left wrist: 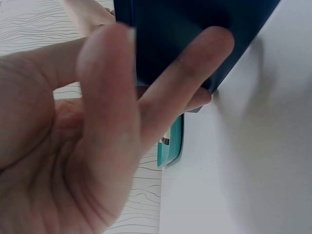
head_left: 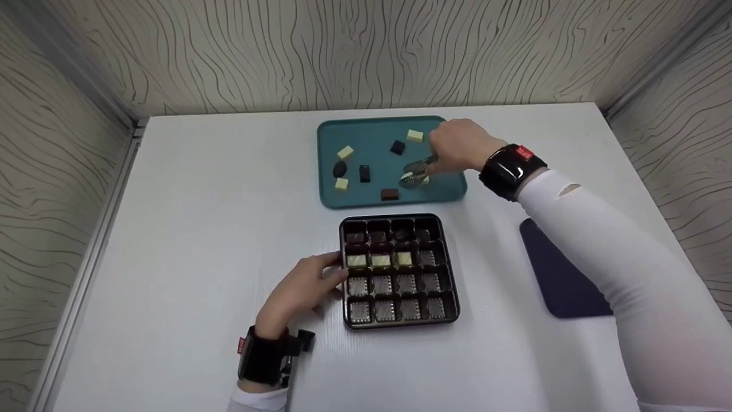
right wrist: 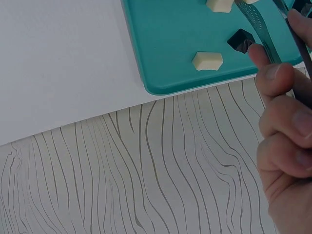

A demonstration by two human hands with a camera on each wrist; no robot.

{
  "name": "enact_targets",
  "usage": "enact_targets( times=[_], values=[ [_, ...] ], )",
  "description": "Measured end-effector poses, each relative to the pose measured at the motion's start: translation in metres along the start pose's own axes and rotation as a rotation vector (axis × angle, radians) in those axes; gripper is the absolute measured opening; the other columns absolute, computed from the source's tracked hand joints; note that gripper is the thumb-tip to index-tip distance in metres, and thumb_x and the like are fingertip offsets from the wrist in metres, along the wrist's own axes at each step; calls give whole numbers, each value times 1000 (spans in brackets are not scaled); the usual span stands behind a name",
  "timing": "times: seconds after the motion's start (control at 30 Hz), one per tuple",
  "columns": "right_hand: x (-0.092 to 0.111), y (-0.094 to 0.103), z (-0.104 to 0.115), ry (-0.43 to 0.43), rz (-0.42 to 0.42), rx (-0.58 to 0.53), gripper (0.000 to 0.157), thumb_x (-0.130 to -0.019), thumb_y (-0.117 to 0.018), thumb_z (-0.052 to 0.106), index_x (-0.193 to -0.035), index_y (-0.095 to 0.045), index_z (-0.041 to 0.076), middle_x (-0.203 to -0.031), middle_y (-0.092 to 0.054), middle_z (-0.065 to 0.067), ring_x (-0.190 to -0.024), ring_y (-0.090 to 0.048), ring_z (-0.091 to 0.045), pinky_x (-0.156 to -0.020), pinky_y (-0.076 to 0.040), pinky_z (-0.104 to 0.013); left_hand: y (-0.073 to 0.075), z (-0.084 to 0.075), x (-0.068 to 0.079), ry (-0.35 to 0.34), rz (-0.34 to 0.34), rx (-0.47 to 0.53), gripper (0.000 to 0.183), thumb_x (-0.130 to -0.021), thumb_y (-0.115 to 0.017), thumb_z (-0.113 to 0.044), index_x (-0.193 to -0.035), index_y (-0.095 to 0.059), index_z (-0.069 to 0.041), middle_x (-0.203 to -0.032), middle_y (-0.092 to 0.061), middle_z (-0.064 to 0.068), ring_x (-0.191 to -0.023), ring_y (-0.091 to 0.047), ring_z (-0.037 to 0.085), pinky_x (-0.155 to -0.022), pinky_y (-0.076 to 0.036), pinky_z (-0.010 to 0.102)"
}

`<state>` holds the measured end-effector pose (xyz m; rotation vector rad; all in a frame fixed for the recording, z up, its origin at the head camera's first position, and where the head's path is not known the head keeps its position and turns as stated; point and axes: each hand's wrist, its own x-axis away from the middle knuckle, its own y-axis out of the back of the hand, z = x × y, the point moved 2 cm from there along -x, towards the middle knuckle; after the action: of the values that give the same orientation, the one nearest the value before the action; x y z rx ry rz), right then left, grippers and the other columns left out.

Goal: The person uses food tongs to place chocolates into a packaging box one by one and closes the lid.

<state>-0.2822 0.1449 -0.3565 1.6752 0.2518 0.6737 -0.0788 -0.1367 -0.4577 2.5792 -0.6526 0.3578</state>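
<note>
With curled fingers my right hand (head_left: pixel 457 146) grips metal tongs (head_left: pixel 416 166) over the right part of a teal tray (head_left: pixel 372 134). The tongs' perforated tips stand around a white chocolate piece (right wrist: pixel 250 1); whether they squeeze it I cannot tell. Another white chocolate (head_left: pixel 425 180) lies beside the tips. My left hand (head_left: pixel 303 286) rests at the left side of a black compartment box (head_left: pixel 394 327), its extended fingers touching the wall. In the box, dark chocolates (head_left: pixel 378 236) fill cells of the back row, and three white chocolates (head_left: pixel 381 261) occupy the row in front.
Spread over the tray are a dark square (head_left: pixel 398 147), an oval dark chocolate (head_left: pixel 339 169), a dark bar (head_left: pixel 365 173), a brown bar (head_left: pixel 390 194) and several white pieces (head_left: pixel 345 153). A dark purple flat panel (head_left: pixel 566 280) lies under my right forearm. A patterned wall stands behind the table.
</note>
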Motion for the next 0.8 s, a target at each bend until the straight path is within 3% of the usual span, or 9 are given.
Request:
enact_targets(
  times=[0.17, 0.3, 0.47, 0.63, 0.8],
  values=[
    [2, 1, 0, -8, 22, 20, 63, -91, -80, 41, -56, -32, 19, -57, -24, 8, -56, -26, -11, -51, -23, -27, -1, 0, -1, 6, 5, 14, 51, -108, -57, -26, -155, -51, -6, -98, -79, 13, -69, -74, 25, -52, -58, 34],
    [1, 1, 0, 11, 4, 4, 66, -89, -82, 38, -55, -29, 19, -57, -20, 8, -56, -20, -10, -51, -19, -27, -2, 0, -2, 16, 4, 6, 52, -108, -57, -26, -156, -49, -6, -103, -79, 15, -72, -75, 24, -51, -58, 34],
    [2, 0, -1, 25, -13, 11, 68, -89, -83, 36, -55, -27, 19, -57, -19, 8, -56, -18, -10, -52, -17, -26, -2, 0, -3, 22, 4, 1, 53, -108, -58, -25, -157, -48, -5, -98, -80, 15, -64, -72, 25, -51, -58, 35],
    [9, 0, -3, 35, -10, 39, 65, -90, -81, 39, -54, -31, 19, -55, -22, 8, -55, -23, -10, -52, -22, -26, -2, -1, -4, 18, 7, 13, 51, -108, -58, -26, -155, -51, -7, -93, -79, 14, -61, -71, 25, -51, -59, 37],
    [29, 11, -3, 53, -24, 52, 57, -90, -80, 40, -53, -44, 16, -55, -31, 7, -54, -30, -12, -51, -26, -25, -3, -1, -5, 21, 19, 22, 51, -108, -57, -26, -155, -51, -9, -96, -79, 13, -69, -74, 25, -52, -60, 37]
  ],
)
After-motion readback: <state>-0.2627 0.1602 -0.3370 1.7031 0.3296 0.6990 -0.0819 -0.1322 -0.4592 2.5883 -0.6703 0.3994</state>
